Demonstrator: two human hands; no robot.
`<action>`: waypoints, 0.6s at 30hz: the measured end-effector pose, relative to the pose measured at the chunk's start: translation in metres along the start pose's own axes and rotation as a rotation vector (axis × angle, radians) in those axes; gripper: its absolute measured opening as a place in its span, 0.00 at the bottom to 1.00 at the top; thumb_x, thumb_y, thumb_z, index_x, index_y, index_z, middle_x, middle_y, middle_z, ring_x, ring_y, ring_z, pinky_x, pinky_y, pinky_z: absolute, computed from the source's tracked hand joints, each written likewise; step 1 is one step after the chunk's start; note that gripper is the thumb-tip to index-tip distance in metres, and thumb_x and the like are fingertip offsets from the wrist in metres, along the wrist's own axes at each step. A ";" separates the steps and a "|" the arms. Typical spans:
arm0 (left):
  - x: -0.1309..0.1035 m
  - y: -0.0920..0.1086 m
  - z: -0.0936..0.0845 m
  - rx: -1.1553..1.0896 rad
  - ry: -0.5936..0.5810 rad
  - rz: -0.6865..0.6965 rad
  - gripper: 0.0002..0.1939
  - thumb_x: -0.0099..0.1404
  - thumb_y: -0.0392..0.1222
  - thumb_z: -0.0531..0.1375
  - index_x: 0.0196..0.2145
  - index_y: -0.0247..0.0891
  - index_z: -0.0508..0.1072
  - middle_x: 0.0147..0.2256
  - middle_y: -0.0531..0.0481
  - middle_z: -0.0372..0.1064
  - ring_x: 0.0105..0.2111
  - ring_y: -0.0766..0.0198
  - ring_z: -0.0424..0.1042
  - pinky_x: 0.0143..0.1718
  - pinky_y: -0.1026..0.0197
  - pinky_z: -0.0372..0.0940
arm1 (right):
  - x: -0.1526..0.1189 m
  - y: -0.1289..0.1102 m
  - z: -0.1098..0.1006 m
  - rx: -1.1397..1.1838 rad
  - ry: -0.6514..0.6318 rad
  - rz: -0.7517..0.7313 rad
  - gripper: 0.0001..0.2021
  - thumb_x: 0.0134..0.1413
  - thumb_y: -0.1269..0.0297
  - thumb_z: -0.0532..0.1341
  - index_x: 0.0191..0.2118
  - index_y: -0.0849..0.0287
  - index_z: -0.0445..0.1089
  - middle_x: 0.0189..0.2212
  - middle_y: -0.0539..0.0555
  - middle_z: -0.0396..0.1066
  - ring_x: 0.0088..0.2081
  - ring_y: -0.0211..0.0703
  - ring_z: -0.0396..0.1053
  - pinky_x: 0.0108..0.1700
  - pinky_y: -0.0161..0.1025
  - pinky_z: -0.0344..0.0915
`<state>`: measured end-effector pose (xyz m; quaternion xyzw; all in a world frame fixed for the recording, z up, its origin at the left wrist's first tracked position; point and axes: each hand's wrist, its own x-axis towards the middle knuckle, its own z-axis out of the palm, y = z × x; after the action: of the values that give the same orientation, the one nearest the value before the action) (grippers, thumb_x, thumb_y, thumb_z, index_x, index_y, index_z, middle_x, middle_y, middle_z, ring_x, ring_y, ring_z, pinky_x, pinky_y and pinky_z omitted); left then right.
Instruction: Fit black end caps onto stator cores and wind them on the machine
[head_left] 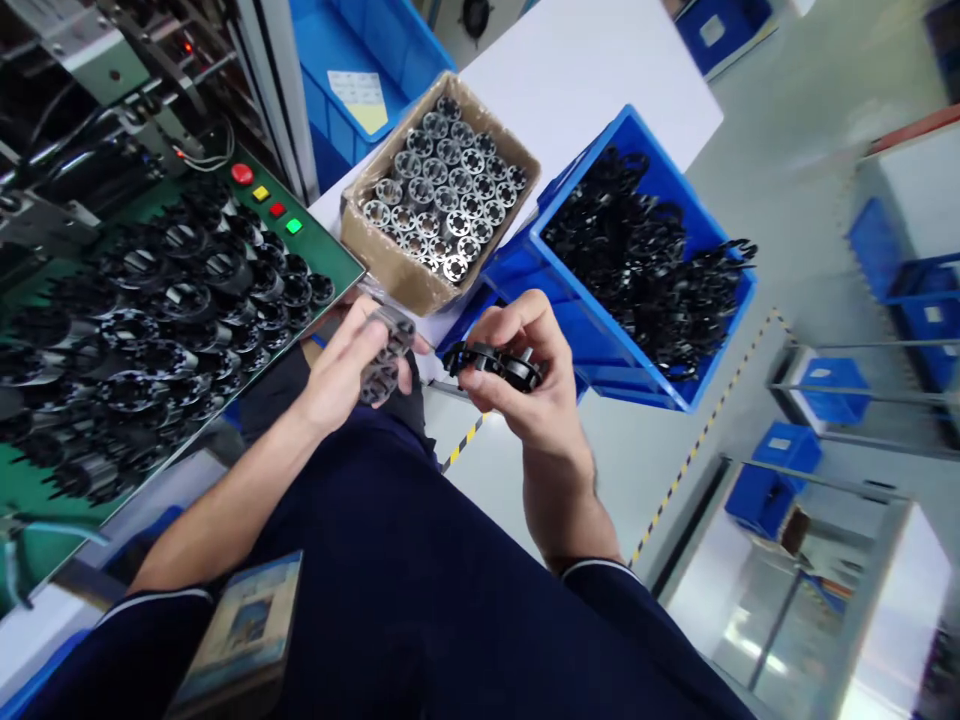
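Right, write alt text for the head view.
A person's left hand holds grey cylindrical parts and their right hand a flat black part. Beyond stand a brown cardboard box of silvery round parts and a blue plastic bin of black pieces.

Left hand [343,368]: gripped grey parts [380,382]
Right hand [550,372]: pinched a black part [499,365]
Carton [397,274]: held metal rings [448,190]
Bin [585,318]: held black pieces [637,265]

On the counter [328,256] at my left lies a heap of parts [184,300], pliers [66,529] nearer me. Ahead stands a carton [397,277] of rings [448,190], a tray [321,75] behind it, a bin [570,312] of pieces [637,262] to its right. My left hand [339,378] holds cores [380,372] before the carton, my right hand [545,375] a component [501,366] before the bin.
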<state>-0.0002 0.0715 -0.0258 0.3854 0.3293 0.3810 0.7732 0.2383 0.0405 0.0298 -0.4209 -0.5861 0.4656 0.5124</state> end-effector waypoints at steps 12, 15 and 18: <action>-0.051 0.007 -0.010 0.320 0.197 0.327 0.28 0.74 0.71 0.77 0.47 0.48 0.74 0.41 0.50 0.70 0.33 0.60 0.69 0.35 0.51 0.69 | -0.006 0.007 0.078 -0.360 0.120 -0.134 0.09 0.71 0.54 0.81 0.51 0.46 0.87 0.38 0.51 0.82 0.36 0.47 0.78 0.36 0.46 0.80; -0.056 0.006 -0.013 0.180 0.110 0.232 0.33 0.72 0.78 0.74 0.51 0.50 0.72 0.41 0.51 0.69 0.29 0.62 0.69 0.29 0.53 0.68 | -0.009 0.005 0.078 -0.484 0.132 -0.225 0.08 0.74 0.62 0.77 0.54 0.43 0.89 0.37 0.52 0.85 0.37 0.51 0.80 0.38 0.50 0.81; -0.059 0.003 -0.010 -0.085 0.042 0.077 0.32 0.81 0.82 0.57 0.54 0.52 0.69 0.37 0.51 0.69 0.27 0.58 0.73 0.23 0.54 0.66 | -0.010 0.001 0.078 -0.492 0.116 -0.222 0.10 0.76 0.65 0.74 0.56 0.44 0.89 0.40 0.52 0.88 0.36 0.50 0.81 0.38 0.50 0.82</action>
<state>-0.0382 0.0261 -0.0150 0.3565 0.3138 0.4321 0.7666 0.1621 0.0220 0.0237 -0.4917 -0.6938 0.2257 0.4753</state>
